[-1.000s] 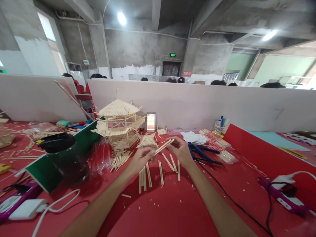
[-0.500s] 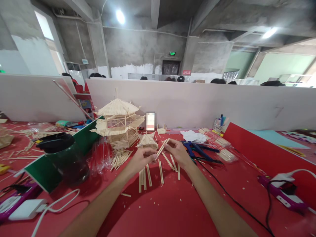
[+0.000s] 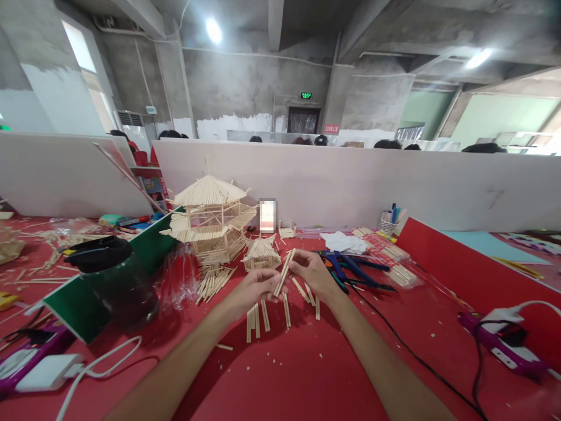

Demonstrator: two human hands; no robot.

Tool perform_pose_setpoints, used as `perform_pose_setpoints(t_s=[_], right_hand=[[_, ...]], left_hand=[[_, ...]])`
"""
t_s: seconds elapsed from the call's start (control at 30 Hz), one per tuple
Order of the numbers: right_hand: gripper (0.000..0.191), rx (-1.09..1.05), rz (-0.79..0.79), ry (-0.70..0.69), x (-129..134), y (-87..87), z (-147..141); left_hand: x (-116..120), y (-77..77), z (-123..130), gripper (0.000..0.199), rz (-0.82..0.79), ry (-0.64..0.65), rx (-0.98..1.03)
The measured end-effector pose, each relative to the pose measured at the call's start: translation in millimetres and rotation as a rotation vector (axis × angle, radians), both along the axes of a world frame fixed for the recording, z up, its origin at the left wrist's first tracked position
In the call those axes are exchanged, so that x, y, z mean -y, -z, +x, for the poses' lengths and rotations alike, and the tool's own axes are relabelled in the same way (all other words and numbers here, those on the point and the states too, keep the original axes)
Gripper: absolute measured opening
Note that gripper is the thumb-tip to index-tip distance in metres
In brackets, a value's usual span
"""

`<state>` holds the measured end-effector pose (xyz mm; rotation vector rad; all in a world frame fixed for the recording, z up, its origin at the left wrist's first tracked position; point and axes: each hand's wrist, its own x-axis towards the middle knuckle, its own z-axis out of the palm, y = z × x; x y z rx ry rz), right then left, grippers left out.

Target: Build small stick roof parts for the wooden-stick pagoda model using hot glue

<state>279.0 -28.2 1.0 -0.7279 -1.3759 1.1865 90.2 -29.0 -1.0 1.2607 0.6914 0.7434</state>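
A Pair of Thin Wooden Sticks [image 3: 284, 272] Held Between Our Two Hands

We hold the sticks slantwise above the red tabletop [image 3: 272, 386], their upper end leaning to the right. The fingers of our left hand [image 3: 258, 286] grasp them near the lower end, thumb on the near side. The fingers of our right hand [image 3: 312, 272] grasp them toward the upper end. The two sticks lie close alongside each other, though we cannot tell whether they are joined.

Below our hands, loose sticks [image 3: 257, 324] lie on the tabletop in a loose fan, some partly hidden by our fingers, with small pale scraps scattered nearer to us. Just beyond our left hand stands a small stick pavilion [image 3: 262, 250]; behind it and to the left rises a larger tiered pagoda [image 3: 197, 235], with a heap of short sticks [image 3: 214, 282] in front of its base.

Near our right hand rest blue-handled tools [image 3: 353, 267], beside a crumpled white tissue [image 3: 345, 242] and clear packets of sticks [image 3: 398, 270]. A mesh pen holder [image 3: 388, 224] stands farther back, close to the white partition [image 3: 315, 181].

At our left, a dark jug [image 3: 127, 289] with a black lid stands in front of an upright green board [image 3: 70, 307]. On the right we see a red board [image 3: 464, 263] and a purple power strip [image 3: 519, 358].
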Motion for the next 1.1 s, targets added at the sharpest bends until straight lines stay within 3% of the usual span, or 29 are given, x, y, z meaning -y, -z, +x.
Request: perform_pose_setpoints(t_s=[0.13,0.37,0.47,0.6,0.7,0.9,1.1], right_hand=[[0.031,0.007,-0.001,-0.036,1.4,-1.7,-0.6],[0.033,0.009,-0.016,-0.020,5.1,-5.5,-2.7],[0.033,0.015,-0.013,-0.003,6.0,-5.7,-2.9],[0.033,0.088,0.012,0.044,5.6,-5.4,-3.9],[0.033,0.167,0.053,0.066,6.1,-5.0,-7.8],[0.030,0.223,0.096,0.106,9.8,-2.1,-18.4],[0.027,0.253,0.080,0.128,9.5,1.6,-20.3]], left_hand=[[0.6,3.3,0.2,0.044,-0.055,0.047,0.051],[0.6,1.2,1.6,0.039,0.035,-0.041,0.023],[-1.0,-1.1,2.3,0.039,0.176,-0.065,-0.041],[-6.0,-1.4,1.7,0.033,0.445,-0.232,-0.074],[-8.4,-0.7,0.2,0.030,0.536,-0.307,-0.073],[-7.4,-4.4,-0.6,0.024,0.578,-0.415,-0.123],[-4.9,-9.3,0.3,0.025,0.530,-0.389,-0.126]])
